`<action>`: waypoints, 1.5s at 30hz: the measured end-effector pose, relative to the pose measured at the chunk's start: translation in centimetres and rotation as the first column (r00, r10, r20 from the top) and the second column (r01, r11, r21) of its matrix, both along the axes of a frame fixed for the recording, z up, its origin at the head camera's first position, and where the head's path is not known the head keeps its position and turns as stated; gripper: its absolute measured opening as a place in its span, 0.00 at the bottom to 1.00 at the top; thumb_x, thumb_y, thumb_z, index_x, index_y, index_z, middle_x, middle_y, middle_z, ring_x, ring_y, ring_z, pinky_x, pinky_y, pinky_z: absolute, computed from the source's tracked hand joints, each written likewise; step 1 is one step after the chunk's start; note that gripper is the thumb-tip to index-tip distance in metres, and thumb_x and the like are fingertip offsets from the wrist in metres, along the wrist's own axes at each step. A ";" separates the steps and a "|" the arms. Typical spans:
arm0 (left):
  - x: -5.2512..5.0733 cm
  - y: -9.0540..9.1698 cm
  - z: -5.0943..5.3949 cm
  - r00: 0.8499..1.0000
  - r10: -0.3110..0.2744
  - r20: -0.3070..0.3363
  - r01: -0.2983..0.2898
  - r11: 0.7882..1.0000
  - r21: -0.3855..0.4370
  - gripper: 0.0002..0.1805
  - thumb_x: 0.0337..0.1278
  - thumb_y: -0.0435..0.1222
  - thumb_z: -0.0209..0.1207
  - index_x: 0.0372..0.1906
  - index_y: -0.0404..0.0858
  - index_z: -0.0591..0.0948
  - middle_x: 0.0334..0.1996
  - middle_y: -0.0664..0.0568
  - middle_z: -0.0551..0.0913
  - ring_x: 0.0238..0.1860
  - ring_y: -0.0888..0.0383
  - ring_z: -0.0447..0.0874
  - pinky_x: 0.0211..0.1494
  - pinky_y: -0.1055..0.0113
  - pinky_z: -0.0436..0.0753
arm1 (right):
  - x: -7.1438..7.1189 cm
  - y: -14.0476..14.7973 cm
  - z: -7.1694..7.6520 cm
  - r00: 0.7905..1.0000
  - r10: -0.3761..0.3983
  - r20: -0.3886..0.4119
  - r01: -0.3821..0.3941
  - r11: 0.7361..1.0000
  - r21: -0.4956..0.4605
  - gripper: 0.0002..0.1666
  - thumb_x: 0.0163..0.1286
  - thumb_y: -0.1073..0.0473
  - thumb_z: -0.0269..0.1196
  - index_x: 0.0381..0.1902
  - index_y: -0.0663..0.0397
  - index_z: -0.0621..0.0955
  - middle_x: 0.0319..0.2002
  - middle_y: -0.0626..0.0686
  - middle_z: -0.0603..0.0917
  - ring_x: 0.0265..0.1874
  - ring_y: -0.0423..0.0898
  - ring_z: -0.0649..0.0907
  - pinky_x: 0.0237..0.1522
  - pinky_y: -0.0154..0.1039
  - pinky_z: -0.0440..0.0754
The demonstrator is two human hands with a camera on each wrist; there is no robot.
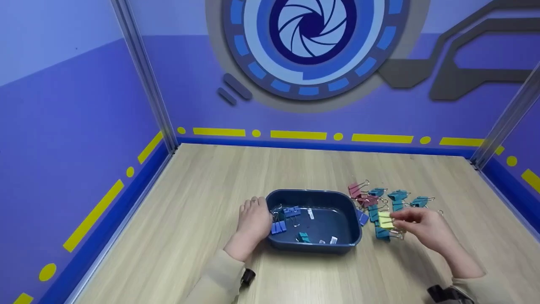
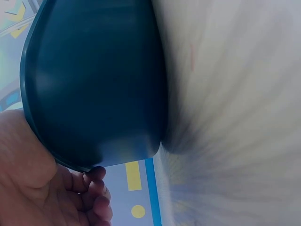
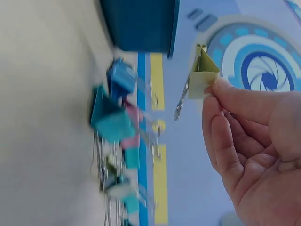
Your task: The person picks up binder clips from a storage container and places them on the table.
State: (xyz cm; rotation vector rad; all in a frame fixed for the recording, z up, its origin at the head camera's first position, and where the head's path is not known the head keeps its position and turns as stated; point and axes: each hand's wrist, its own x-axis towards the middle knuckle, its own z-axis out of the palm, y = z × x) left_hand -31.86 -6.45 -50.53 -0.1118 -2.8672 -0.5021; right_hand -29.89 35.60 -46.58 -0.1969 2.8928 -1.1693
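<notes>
My right hand (image 1: 426, 228) pinches a yellow binder clip (image 1: 385, 220) between thumb and fingertips, raised above a heap of clips. In the right wrist view the same yellow clip (image 3: 203, 77) shows its triangular end, one wire handle hanging down. My left hand (image 1: 254, 217) holds the left rim of a dark blue plastic bin (image 1: 314, 249). From the left wrist, its curled fingers (image 2: 96, 188) lie at the bin's rim. Inside the bin are blue binder clips (image 1: 278, 227), a teal clip (image 1: 303, 237) and small white labels (image 1: 333, 240).
Right of the bin lie several teal binder clips (image 1: 398, 194), pink ones (image 1: 354, 190) and a blue one (image 1: 361, 217), touching or overlapping. The wooden table (image 1: 202, 177) is bounded by blue printed panels (image 1: 177, 84) at the back and sides.
</notes>
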 end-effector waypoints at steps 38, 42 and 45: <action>0.1 0.0 -0.1 0.999 0.002 -0.033 -0.002 1.000 -0.004 0.11 0.61 0.34 0.56 0.44 0.30 0.77 0.41 0.39 0.79 0.46 0.41 0.77 0.50 0.50 0.74 | 0.3 7.2 -3.6 0.998 -0.044 0.046 0.034 0.979 0.202 0.14 0.62 0.58 0.72 0.44 0.59 0.88 0.44 0.58 0.89 0.38 0.35 0.80 0.39 0.29 0.74; 0.0 0.0 -0.1 1.000 0.002 -0.027 -0.002 1.000 -0.003 0.11 0.62 0.34 0.56 0.44 0.29 0.77 0.40 0.39 0.79 0.45 0.41 0.77 0.49 0.50 0.73 | 0.2 7.1 -3.7 0.998 -0.053 0.036 0.045 0.977 0.208 0.13 0.63 0.59 0.71 0.44 0.59 0.88 0.45 0.59 0.89 0.38 0.36 0.80 0.38 0.29 0.74; 0.0 0.0 -0.1 1.000 0.001 -0.028 -0.001 1.000 -0.001 0.12 0.61 0.34 0.56 0.44 0.29 0.77 0.39 0.39 0.79 0.44 0.41 0.77 0.49 0.50 0.73 | 0.2 7.0 -3.7 0.998 -0.049 0.034 0.041 0.978 0.205 0.13 0.64 0.60 0.70 0.45 0.59 0.88 0.44 0.58 0.89 0.35 0.33 0.79 0.37 0.29 0.74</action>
